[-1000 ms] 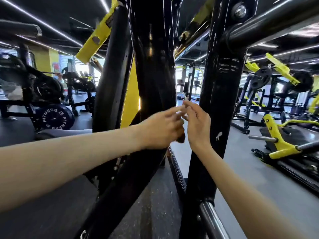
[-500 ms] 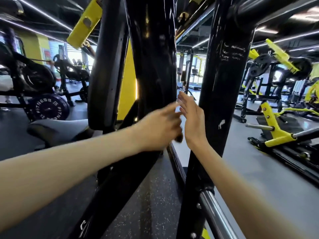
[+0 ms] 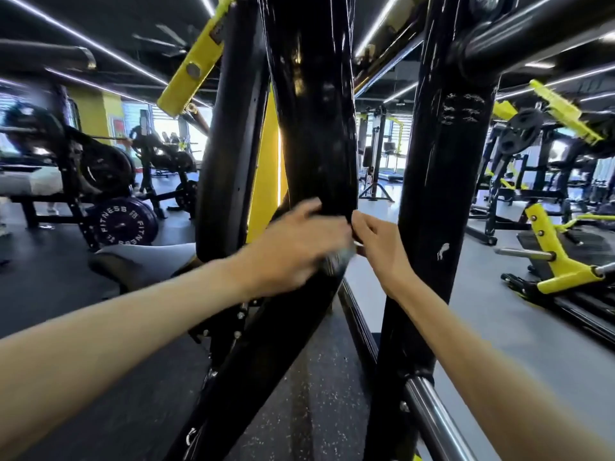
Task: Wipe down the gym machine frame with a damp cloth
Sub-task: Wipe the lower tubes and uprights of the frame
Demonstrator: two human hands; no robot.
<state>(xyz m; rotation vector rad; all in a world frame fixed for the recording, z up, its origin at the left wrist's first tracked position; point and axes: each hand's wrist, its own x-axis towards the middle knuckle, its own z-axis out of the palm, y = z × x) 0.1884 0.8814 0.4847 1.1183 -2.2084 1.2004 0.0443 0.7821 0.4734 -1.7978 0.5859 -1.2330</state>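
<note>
Black, glossy and rigid, the machine frame point(image 3: 312, 128) needs no holding. The grey cloth point(image 3: 337, 259), soft, limp and light, is best bunched in the palm. The left hand point(image 3: 293, 247) clutches it against the centre post, and the right hand point(image 3: 377, 247) seemingly pinches its edge, though blur obscures this.

Your left hand point(image 3: 293, 247) looks blurry. Its fingers curl against the black beam point(image 3: 312, 128) and hold a pale cloth point(image 3: 339, 259). A bit of the cloth sticks out under your palm. Your right hand point(image 3: 379, 251) is just beside it. Its fingers are bent, and the tips meet your left fingers at the beam's edge. It is too blurry to tell if the right hand grips the cloth too. A black post point(image 3: 442, 194) stands behind your right hand, and a shiny bar point(image 3: 432, 420) sticks out low on it. On the left are a grey seat point(image 3: 143, 261) and a round weight point(image 3: 121, 224). A yellow machine point(image 3: 559, 261) stands on the right.
</note>
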